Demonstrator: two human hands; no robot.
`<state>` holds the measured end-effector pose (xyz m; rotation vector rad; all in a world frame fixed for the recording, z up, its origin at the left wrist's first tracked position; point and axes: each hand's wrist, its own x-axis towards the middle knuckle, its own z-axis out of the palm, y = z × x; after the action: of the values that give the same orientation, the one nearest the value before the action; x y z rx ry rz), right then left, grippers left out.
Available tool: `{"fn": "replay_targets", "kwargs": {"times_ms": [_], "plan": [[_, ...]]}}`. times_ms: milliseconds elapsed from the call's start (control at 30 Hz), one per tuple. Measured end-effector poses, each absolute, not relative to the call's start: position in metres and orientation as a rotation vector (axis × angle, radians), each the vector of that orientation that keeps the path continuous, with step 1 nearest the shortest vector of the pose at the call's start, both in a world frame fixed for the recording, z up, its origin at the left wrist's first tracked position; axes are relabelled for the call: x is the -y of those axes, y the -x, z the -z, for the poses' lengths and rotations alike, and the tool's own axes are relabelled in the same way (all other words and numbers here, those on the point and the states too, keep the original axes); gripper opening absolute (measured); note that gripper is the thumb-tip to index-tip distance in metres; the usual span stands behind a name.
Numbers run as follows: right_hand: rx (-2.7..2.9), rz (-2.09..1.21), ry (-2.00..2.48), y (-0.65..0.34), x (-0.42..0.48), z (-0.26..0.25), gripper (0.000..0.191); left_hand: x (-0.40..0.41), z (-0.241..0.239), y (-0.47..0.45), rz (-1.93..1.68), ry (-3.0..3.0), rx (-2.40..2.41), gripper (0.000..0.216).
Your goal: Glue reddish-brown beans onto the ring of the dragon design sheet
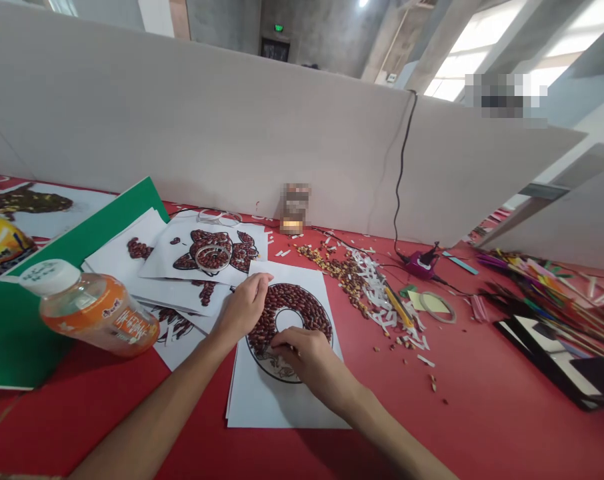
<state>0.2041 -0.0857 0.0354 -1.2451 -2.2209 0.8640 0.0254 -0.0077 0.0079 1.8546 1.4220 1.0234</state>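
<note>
A sheet of white paper [302, 413] bears a ring outline mostly covered with dark red beans [302, 298]. The ring's lower part has no beans and looks shiny and greyish. My left hand [247, 303] rests at the ring's upper left edge with its fingers curled in; what is inside is hidden. My right hand [309, 360] reaches over the ring's lower part, thumb and fingers pinched together at the edge of the beans. Anything between those fingertips is too small to make out.
Bean-covered drawings [157, 267] lie left, beside an orange drink bottle [99, 310] and a green board [27, 340]. Loose kernels [339, 270], paper scraps [375, 287] and a yellow cutter [399, 307] lie right. A purple plug block [422, 261] with a cord stands near the partition [207, 120].
</note>
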Motion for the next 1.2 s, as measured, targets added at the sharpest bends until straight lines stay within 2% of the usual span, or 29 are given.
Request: {"fn": "replay_targets", "kwargs": {"times_ms": [233, 700, 900, 1067, 1200], "plan": [[2.426, -0.621, 1.161, -0.196, 0.080, -0.030, 0.016, 0.008, -0.008, -0.026, -1.048, -1.857, -1.419, 0.039], [2.589, -0.346, 1.176, -0.195, 0.081, -0.042, 0.011, 0.008, -0.009, -0.027, -1.077, -1.875, -1.398, 0.038], [2.542, -0.058, 1.106, -0.202, 0.101, -0.028, 0.032, 0.007, -0.009, -0.027, -1.072, -1.890, -1.406, 0.038], [2.621, 0.268, 1.021, -0.205, 0.110, -0.016, 0.034, 0.008, -0.006, -0.027, -1.058, -1.886, -1.416, 0.038], [2.705, 0.346, 1.030, -0.206, 0.108, -0.019, 0.036, 0.008, -0.006, -0.027, -1.056, -1.884, -1.410, 0.039]]}}
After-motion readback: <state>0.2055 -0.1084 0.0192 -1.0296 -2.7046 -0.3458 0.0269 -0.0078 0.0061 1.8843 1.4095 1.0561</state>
